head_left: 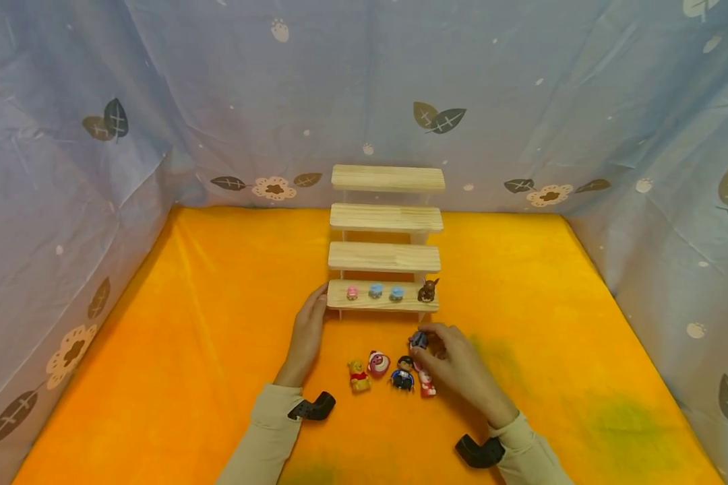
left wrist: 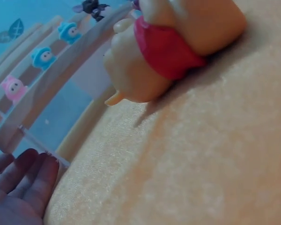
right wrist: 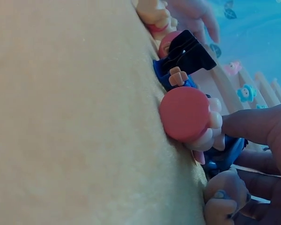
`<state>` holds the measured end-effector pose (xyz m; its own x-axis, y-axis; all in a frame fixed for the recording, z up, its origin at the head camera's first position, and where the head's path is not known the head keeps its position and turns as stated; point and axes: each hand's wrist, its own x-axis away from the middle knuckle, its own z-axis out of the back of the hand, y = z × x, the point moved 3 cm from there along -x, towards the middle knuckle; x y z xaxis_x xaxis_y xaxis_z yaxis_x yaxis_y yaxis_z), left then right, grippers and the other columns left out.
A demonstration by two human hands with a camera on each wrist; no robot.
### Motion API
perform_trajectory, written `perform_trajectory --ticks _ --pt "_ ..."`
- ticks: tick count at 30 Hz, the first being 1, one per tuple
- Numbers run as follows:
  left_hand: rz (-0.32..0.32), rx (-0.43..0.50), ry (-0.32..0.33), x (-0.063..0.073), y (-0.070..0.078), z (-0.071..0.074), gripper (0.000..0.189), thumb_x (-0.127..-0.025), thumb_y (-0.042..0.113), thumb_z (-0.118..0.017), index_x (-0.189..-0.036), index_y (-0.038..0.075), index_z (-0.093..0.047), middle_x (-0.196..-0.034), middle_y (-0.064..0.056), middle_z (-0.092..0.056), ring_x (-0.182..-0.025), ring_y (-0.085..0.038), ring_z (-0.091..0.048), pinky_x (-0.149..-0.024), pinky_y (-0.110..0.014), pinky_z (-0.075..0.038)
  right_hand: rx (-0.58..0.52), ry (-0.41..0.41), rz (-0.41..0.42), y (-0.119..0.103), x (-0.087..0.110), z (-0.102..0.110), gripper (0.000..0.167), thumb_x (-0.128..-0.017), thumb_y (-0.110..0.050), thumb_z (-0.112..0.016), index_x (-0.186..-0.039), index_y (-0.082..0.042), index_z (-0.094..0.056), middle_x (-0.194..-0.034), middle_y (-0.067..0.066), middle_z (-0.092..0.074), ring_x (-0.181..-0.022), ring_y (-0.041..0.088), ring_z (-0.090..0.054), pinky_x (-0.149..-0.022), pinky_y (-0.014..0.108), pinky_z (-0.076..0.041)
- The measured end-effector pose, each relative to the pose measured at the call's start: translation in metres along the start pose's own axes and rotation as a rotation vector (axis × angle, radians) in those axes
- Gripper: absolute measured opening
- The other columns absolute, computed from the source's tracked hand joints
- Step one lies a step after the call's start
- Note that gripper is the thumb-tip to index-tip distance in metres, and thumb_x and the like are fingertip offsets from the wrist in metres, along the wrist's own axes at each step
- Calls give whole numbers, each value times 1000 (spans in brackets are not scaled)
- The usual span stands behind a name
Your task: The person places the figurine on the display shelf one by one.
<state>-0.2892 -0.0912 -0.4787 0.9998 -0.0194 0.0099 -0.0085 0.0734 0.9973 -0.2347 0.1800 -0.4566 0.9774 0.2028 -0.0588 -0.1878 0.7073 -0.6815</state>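
Observation:
My left hand (head_left: pixel 308 333) rests at the left end of the lowest step of a wooden stepped shelf (head_left: pixel 364 305), fingers loosely extended beside its leg. With thumb and fingers my right hand (head_left: pixel 461 360) pinches a dark blue toy figure (head_left: pixel 417 339) low over the cloth. Close under that hand lie a red-and-white figure (head_left: pixel 427 384) and, in the right wrist view, a tan figure (right wrist: pixel 226 190). Left of them are a figure in black and blue (head_left: pixel 404 374), a pink bear figure (head_left: pixel 378 364) and a yellow bear in a red shirt (head_left: pixel 358 377).
On the lowest step stand a small pink figure (head_left: pixel 352 293), two light-blue figures (head_left: pixel 375 291) and a brown long-eared figure (head_left: pixel 427 291). Upper steps (head_left: pixel 388 178) rise behind. Orange cloth (head_left: pixel 218 303) covers the surface, with blue patterned curtains (head_left: pixel 364 81) around it.

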Motion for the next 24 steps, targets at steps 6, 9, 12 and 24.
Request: perform_trajectory --ticks 6,9,12,24 --pt "-7 12 3 -2 -2 2 53 -110 38 -38 -154 9 -41 -158 -14 -43 -147 -32 -41 -118 -51 -38 -19 18 15 0 -1 -1 38 -95 -31 -72 -128 -12 -68 -100 -2 -67 -88 9 -59 -76 26 -53" --pt "-6 20 5 -3 -2 2 51 -111 36 -38 -153 8 -42 -158 -15 -43 -146 -33 -42 -117 -51 -39 -13 25 37 -1 -1 -1 39 -95 -32 -72 -128 -13 -69 -101 -2 -68 -87 8 -61 -75 26 -54" --pt "-7 36 -4 -4 -1 1 51 -111 35 -38 -153 7 -41 -158 -16 -43 -145 -33 -43 -116 -51 -39 -56 25 54 -2 0 0 40 -94 -31 -73 -129 -12 -68 -102 0 -69 -85 8 -64 -74 25 -55" --pt "-9 40 -10 -4 -3 3 51 -111 35 -38 -153 8 -42 -158 -14 -44 -144 -32 -44 -114 -52 -41 -179 125 158 -30 2 48 37 -95 -12 -70 -132 -12 -65 -121 2 -72 -107 9 -64 -95 36 -54"
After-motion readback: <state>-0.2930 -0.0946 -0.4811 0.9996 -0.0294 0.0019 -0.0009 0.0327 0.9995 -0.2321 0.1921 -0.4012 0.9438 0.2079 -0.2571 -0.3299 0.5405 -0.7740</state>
